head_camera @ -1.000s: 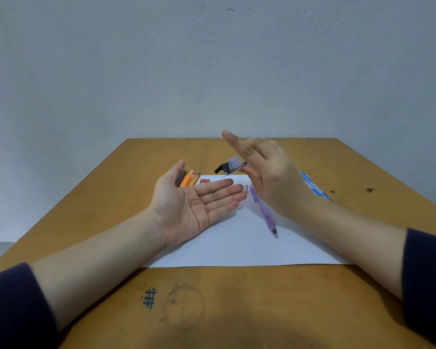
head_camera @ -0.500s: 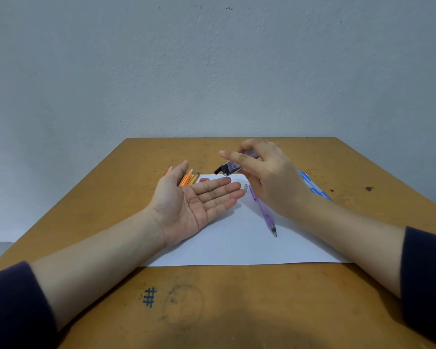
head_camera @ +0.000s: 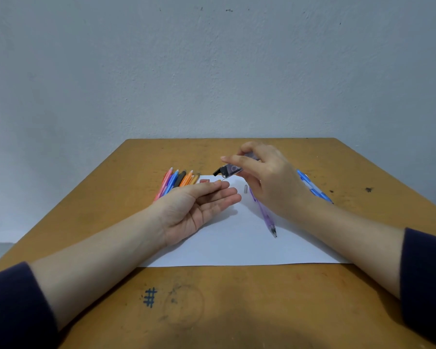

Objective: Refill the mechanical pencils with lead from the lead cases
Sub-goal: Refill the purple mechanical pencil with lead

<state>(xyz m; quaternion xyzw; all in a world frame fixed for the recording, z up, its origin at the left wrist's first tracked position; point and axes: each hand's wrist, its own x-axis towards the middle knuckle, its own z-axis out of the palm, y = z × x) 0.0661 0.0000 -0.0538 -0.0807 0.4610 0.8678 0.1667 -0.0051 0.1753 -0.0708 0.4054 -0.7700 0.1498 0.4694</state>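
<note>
A pale grey wall (head_camera: 212, 71) stands behind the far edge of a worn ochre table (head_camera: 237, 311); a white sheet of paper (head_camera: 237, 245) lies across the middle of the table, its near edge parallel to the table's near edge; two forearms in dark navy sleeves (head_camera: 13, 306) reach in from the near corners; the left hand (head_camera: 194, 210) lies palm up over the left part of the sheet, fingers straight and together, holding nothing; the right hand (head_camera: 269, 180) hovers above the far part of the sheet and pinches a lead case (head_camera: 228, 170) between thumb and fingers, the forefinger stretched along its top; the case is dark and translucent, tilted with its black nozzle end down and leftward, just above the left fingertips; it bears a pale mark too blurred to read; a hair-thin line at the nozzle may be a lead, too fine to be sure; a row of mechanical pencils (head_camera: 179, 180) in pink, blue, black, orange and tan lies on bare wood beyond the left hand, toward the far left corner; a purple mechanical pencil (head_camera: 266, 217) lies slantwise on the sheet, tip toward the near edge, its far end hidden under the right hand; a blue and white pencil (head_camera: 315, 188) lies behind the right wrist, toward the right edge; a small grey cap (head_camera: 246, 188) rests on the sheet just beside the purple pencil's far end; a small red item (head_camera: 204, 181) lies at the sheet's far left corner; near the table's near edge a "#" (head_camera: 149, 297) is inked in dark blue, a faint pencilled circle (head_camera: 183, 304) just beside it.
</note>
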